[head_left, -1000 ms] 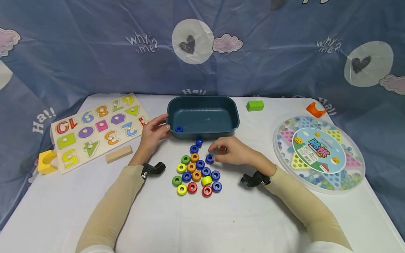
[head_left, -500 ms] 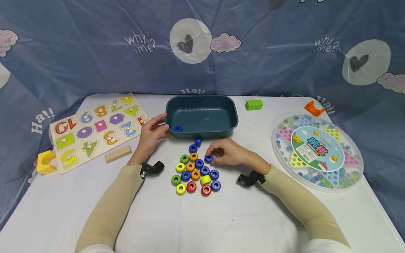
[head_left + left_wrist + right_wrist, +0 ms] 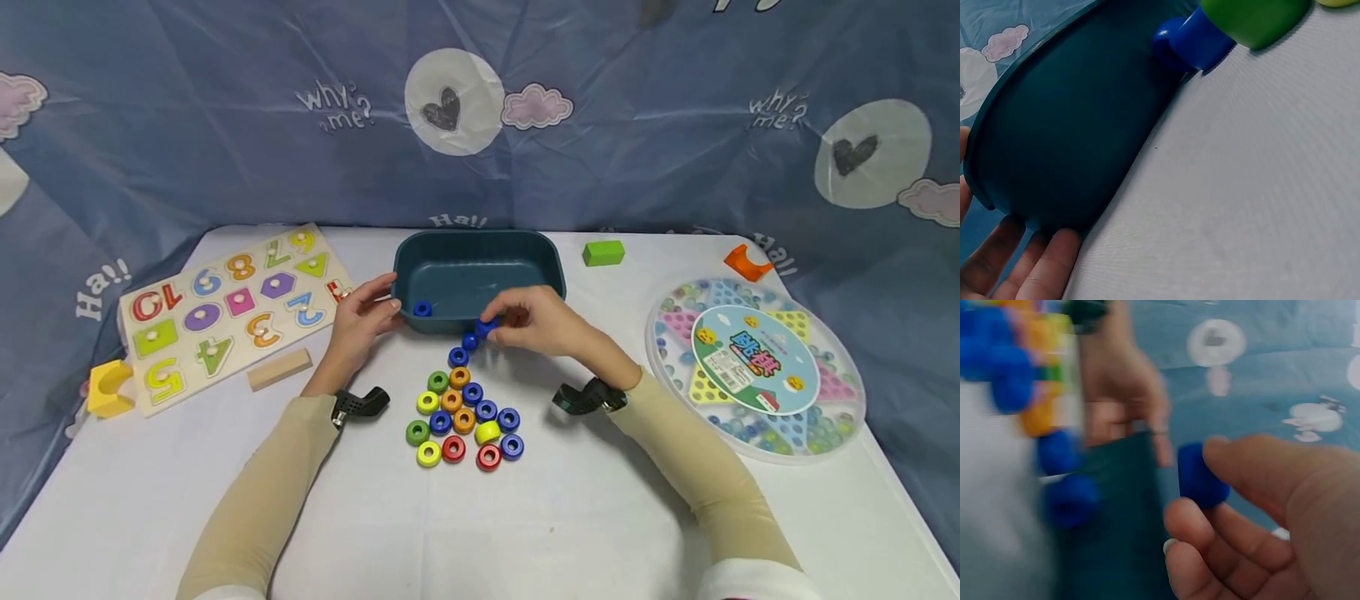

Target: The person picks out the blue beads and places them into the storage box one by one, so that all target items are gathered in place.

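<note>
Bead in blue (image 3: 487, 327), pinched by our right hand (image 3: 546, 321), hangs by the near wall of the dark-teal tray (image 3: 447, 323); our left hand's (image 3: 357, 325) relaxed fingers touch its left end. Clipping the rim could knock our bead loose.

Indoor play area, white table (image 3: 375, 525), printed blue cloth (image 3: 637, 158), number puzzle (image 3: 240, 300), coloured beads (image 3: 487, 432)

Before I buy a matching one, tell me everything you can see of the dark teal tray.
The dark teal tray is rectangular and open on top, with rounded corners and a lipped rim, seemingly smooth plastic. It sits level on the white table near the far edge, a long side facing the camera. One blue bead lies inside, by the near left corner. The left hand touches its left end.
</note>
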Tool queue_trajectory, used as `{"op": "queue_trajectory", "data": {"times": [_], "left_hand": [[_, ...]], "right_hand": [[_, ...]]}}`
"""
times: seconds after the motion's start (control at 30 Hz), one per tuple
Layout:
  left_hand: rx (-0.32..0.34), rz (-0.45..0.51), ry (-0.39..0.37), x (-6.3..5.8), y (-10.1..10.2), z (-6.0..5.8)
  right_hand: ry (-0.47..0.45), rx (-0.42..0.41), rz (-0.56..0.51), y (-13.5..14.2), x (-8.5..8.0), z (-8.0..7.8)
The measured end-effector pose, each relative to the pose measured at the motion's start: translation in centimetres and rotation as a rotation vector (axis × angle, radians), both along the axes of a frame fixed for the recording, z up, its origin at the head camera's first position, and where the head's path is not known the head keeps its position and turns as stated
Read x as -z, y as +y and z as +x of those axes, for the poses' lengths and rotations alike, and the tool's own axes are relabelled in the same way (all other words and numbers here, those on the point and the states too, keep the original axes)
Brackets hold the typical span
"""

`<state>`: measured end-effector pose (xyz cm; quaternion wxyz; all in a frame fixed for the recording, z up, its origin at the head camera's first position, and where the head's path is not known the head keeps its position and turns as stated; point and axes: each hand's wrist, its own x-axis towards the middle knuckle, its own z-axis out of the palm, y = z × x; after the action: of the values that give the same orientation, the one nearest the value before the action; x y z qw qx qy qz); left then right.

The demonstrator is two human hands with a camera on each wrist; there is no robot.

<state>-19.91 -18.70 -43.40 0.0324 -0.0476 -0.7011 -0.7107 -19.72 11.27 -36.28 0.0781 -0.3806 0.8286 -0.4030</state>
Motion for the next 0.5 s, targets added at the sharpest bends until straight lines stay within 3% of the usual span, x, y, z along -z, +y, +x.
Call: {"op": "queue_trajectory", "data": {"times": [0.17,0.33,0.5], "left_hand": [[0.007,0.009,-0.001,-0.3,0.1,0.1],[0.003,0.018,-0.005,-0.4,0.0,0.0],[0.005,0.0,-0.013,-0.3,0.0,0.3]], "right_hand": [[0.012,0.116,0.076,-3.3,-1.5,-3.5],[-0.05,0.147,0.239,-6.6,0.2,-6.9],[-0.064,0.164,0.309,-8.4,1.7,-8.1]]}}
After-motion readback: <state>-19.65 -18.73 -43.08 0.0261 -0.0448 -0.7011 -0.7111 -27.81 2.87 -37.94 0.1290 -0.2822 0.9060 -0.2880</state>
